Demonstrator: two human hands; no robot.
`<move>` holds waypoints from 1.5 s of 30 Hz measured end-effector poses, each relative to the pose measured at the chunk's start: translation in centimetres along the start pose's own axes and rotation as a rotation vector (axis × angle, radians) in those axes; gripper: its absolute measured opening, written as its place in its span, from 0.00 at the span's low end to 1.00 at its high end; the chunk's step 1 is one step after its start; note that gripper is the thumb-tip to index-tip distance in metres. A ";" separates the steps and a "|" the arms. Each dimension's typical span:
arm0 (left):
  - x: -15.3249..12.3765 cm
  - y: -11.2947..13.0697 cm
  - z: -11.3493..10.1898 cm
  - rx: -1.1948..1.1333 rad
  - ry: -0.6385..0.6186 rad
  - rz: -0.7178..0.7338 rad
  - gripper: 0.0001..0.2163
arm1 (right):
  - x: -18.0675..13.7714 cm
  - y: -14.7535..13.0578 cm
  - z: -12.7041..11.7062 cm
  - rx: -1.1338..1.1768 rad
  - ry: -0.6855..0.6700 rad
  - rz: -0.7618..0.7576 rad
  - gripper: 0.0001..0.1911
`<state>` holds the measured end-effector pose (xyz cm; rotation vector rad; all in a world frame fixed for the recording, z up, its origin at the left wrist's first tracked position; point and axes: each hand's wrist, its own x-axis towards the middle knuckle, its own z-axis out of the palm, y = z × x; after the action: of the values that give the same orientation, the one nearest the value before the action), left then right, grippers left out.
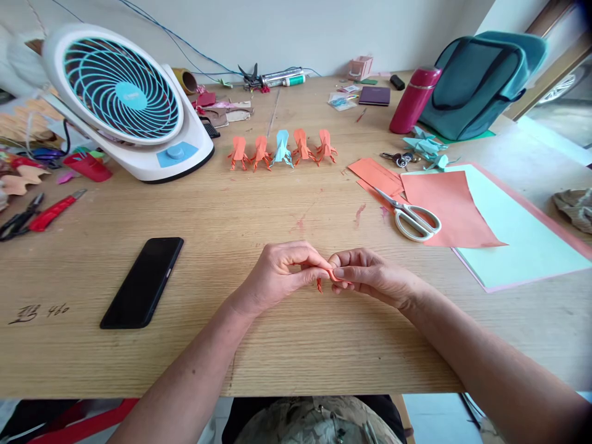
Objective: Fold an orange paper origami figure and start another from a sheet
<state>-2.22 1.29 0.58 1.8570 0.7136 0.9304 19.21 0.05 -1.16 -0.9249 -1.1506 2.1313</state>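
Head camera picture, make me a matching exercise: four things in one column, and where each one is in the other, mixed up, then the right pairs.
Things
1. Scissors
2. Small orange paper piece
3. Black phone
4. Pale blue paper figure

Places
A. Between two pairs of orange figures
B. On the table, off to the left of both hands
C. Lying across orange paper
D. Pinched by the fingers of the left hand and the right hand

Pairs: 1-C, 2-D, 3-B, 4-A.
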 end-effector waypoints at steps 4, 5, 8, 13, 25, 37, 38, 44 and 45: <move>0.0 -0.2 0.0 0.013 0.005 0.012 0.02 | 0.2 0.4 -0.1 0.046 0.014 -0.015 0.15; 0.0 -0.2 0.0 0.018 0.003 0.023 0.02 | 0.2 0.5 -0.1 0.066 0.011 -0.014 0.15; 0.2 -0.3 0.0 0.041 0.002 0.059 0.02 | 0.3 0.5 -0.1 0.102 0.011 0.006 0.15; 0.2 -0.2 0.0 0.058 -0.012 0.066 0.02 | 0.3 0.1 0.2 0.016 0.041 0.002 0.17; 0.0 -0.2 0.0 0.100 0.008 0.058 0.03 | 0.0 -0.3 0.3 -0.417 0.114 -0.203 0.22; 0.3 -0.7 0.4 0.150 0.067 0.000 0.04 | -0.3 -0.5 1.2 -0.710 0.283 -0.273 0.09; 0.3 -0.6 0.4 0.144 0.070 -0.017 0.04 | -0.3 -0.5 1.2 -0.705 0.283 -0.273 0.08; 0.4 -0.5 0.4 0.051 0.070 -0.105 0.04 | -0.3 -0.3 0.9 -0.639 0.265 -0.285 0.09; 0.4 -0.5 0.3 0.042 0.063 -0.108 0.04 | -0.2 -0.3 0.9 -0.611 0.255 -0.277 0.11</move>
<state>-1.75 1.64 0.17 1.8130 0.8693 0.9136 18.74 -0.38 -0.48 -1.1700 -1.7137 1.4087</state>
